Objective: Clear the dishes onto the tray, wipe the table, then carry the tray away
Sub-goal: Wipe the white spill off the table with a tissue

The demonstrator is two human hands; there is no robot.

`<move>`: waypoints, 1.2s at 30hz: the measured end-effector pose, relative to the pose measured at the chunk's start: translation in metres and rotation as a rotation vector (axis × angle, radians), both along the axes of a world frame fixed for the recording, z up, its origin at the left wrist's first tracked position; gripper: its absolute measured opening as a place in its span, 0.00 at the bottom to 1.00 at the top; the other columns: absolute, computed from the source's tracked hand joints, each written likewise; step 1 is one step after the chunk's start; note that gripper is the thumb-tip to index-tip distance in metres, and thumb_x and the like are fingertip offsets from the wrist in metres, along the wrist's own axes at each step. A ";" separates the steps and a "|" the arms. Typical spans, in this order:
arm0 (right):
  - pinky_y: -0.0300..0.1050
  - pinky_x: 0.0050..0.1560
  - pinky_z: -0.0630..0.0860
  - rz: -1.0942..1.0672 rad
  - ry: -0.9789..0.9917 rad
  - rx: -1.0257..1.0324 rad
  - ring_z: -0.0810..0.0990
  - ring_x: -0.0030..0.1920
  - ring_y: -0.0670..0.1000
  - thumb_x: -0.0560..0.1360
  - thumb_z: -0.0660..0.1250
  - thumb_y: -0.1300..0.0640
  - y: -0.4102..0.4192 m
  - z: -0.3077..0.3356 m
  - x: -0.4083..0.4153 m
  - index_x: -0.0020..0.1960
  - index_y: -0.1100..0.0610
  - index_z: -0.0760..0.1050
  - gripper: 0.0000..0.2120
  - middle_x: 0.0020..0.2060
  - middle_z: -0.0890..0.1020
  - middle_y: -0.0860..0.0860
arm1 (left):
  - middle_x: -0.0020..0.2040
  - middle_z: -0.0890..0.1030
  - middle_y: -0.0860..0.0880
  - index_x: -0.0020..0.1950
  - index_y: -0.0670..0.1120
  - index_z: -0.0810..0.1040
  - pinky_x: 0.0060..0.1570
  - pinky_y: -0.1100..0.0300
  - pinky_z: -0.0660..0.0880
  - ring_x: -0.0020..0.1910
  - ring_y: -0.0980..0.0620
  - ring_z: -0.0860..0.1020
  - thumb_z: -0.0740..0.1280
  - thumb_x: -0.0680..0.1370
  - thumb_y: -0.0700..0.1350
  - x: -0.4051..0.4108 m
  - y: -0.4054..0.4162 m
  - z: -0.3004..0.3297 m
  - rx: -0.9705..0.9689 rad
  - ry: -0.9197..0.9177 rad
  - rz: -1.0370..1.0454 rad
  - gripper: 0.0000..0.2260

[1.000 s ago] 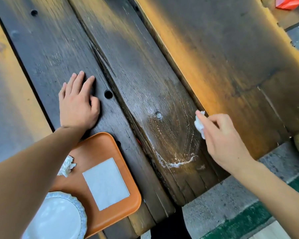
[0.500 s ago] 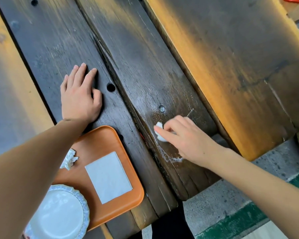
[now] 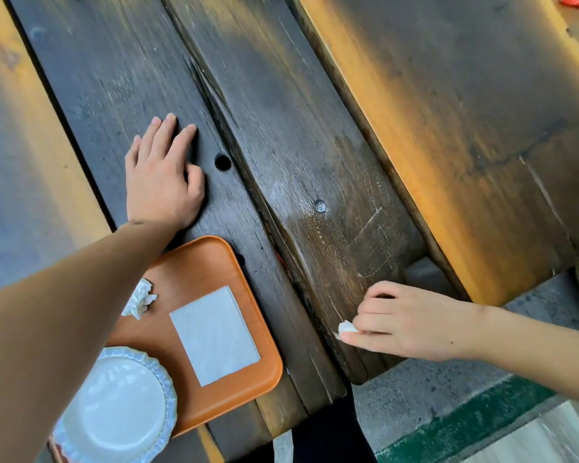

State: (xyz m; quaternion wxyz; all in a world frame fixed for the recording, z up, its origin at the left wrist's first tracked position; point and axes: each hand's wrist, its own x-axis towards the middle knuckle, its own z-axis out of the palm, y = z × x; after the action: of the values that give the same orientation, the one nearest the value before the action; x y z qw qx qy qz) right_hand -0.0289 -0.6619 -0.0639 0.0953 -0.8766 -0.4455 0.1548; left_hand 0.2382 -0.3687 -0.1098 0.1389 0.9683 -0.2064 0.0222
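Dark, weathered planks make up the table, their grain running diagonally, with warm orange light along the edges of the boards and a round hole just beside the left hand. At the near edge sits the orange tray, its rounded corner pointing up the table and its lower part cut off by the frame and by the forearm lying across it. On it rest a white plate with a scalloped, bluish rim, a flat pale square napkin, and a small crumpled tissue partly hidden behind the arm. The left hand lies palm down on the plank above the tray, fingers straight and together, holding nothing. The right hand is near the table's near edge, its fingers curled and pinching a small white wad of tissue against the wood; only a corner of the wad shows past the fingertips. Faint pale streaks and scratches mark the plank just above that hand, around a small metal screw head. Below the table's end lie grey pavement and a green painted stripe, somewhat blurred. A yellow-green rounded object at the right border is cut off and cannot be identified, as is a red scrap in the top right corner.
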 end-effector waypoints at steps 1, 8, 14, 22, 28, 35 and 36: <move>0.48 0.56 0.74 -0.062 0.023 -0.023 0.77 0.49 0.50 0.80 0.48 0.68 -0.002 0.002 -0.003 0.69 0.56 0.73 0.24 0.48 0.78 0.49 | 0.80 0.66 0.44 0.77 0.48 0.70 0.79 0.46 0.53 0.81 0.44 0.59 0.56 0.77 0.47 0.000 0.000 0.000 -0.001 0.001 -0.002 0.26; 0.45 0.48 0.70 -1.051 -0.043 0.229 0.69 0.49 0.50 0.81 0.51 0.56 -0.005 0.015 -0.018 0.65 0.58 0.72 0.18 0.51 0.68 0.49 | 0.79 0.66 0.44 0.76 0.47 0.70 0.78 0.46 0.53 0.80 0.44 0.60 0.56 0.77 0.47 0.001 0.001 -0.002 -0.001 -0.014 -0.007 0.26; 0.28 0.43 0.68 -1.450 -0.013 0.475 0.72 0.45 0.43 0.79 0.55 0.58 0.017 0.012 -0.032 0.55 0.58 0.75 0.11 0.50 0.69 0.50 | 0.79 0.66 0.44 0.76 0.47 0.69 0.78 0.46 0.53 0.81 0.44 0.60 0.55 0.77 0.46 -0.001 0.000 -0.001 0.000 -0.023 -0.003 0.26; 0.31 0.51 0.73 -1.638 0.074 0.536 0.77 0.50 0.45 0.75 0.70 0.67 0.025 0.015 -0.053 0.47 0.55 0.77 0.08 0.51 0.76 0.50 | 0.79 0.66 0.44 0.76 0.48 0.69 0.78 0.46 0.53 0.80 0.43 0.60 0.55 0.76 0.46 0.002 0.000 -0.007 0.013 -0.033 0.002 0.27; 0.31 0.54 0.76 -1.553 0.233 0.597 0.81 0.53 0.45 0.72 0.74 0.65 0.032 0.013 -0.071 0.53 0.48 0.77 0.16 0.59 0.72 0.38 | 0.79 0.66 0.43 0.76 0.47 0.69 0.78 0.46 0.53 0.80 0.42 0.60 0.56 0.76 0.45 0.001 -0.001 -0.005 0.010 -0.032 0.004 0.27; 0.31 0.49 0.71 -1.398 -0.057 0.302 0.74 0.51 0.50 0.76 0.67 0.60 0.027 -0.007 -0.083 0.52 0.60 0.85 0.09 0.52 0.74 0.48 | 0.80 0.65 0.43 0.76 0.47 0.69 0.78 0.46 0.53 0.80 0.42 0.60 0.56 0.76 0.46 0.001 -0.001 -0.006 0.012 -0.031 0.000 0.27; 0.31 0.51 0.71 -1.388 -0.085 0.315 0.75 0.51 0.51 0.77 0.65 0.61 0.027 -0.009 -0.082 0.52 0.61 0.85 0.10 0.51 0.77 0.50 | 0.80 0.65 0.43 0.76 0.47 0.69 0.78 0.46 0.53 0.80 0.42 0.60 0.56 0.76 0.45 0.001 -0.001 -0.005 0.009 -0.031 0.000 0.27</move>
State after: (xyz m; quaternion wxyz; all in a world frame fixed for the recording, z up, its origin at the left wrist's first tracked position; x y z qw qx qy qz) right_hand -0.1109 -0.6353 -0.0731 0.2800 -0.9391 0.1949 -0.0423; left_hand 0.2391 -0.3693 -0.1152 0.1314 0.9685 -0.2084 0.0362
